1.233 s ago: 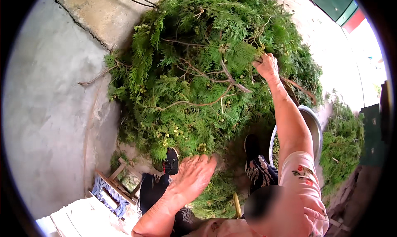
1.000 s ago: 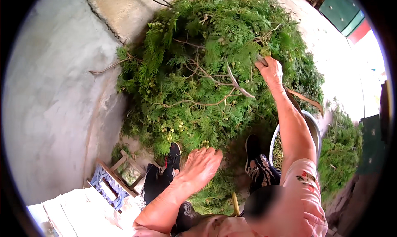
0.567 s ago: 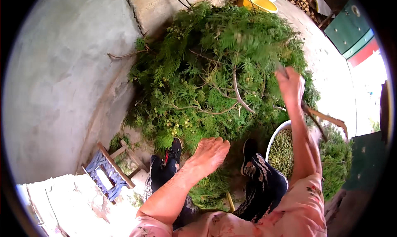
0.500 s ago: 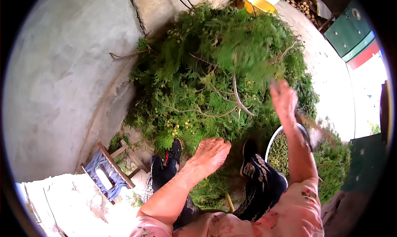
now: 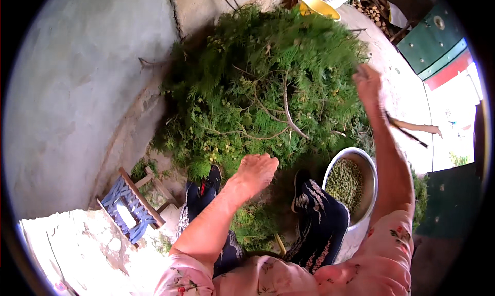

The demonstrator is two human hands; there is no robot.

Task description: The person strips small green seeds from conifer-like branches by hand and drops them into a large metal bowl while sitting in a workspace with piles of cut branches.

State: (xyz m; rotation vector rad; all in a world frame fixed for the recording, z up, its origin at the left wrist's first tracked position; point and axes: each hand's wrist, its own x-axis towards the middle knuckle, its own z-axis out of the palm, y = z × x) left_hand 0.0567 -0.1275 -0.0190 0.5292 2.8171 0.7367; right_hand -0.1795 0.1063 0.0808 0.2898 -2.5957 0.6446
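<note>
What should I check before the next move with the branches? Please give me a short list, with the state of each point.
1. Right hand holds a branch: ok, brown stems stick out past the wrist.
2. Leafy end of that branch clear of the pile: cannot tell, the greenery there is blurred.
3. Left hand empty: cannot tell, fingers are curled and the palm is hidden.
4. Metal basin upright, with the small green cones inside: ok.
5. Left shoe clear of greenery: not ok, foliage lies right against it in this view.
</note>
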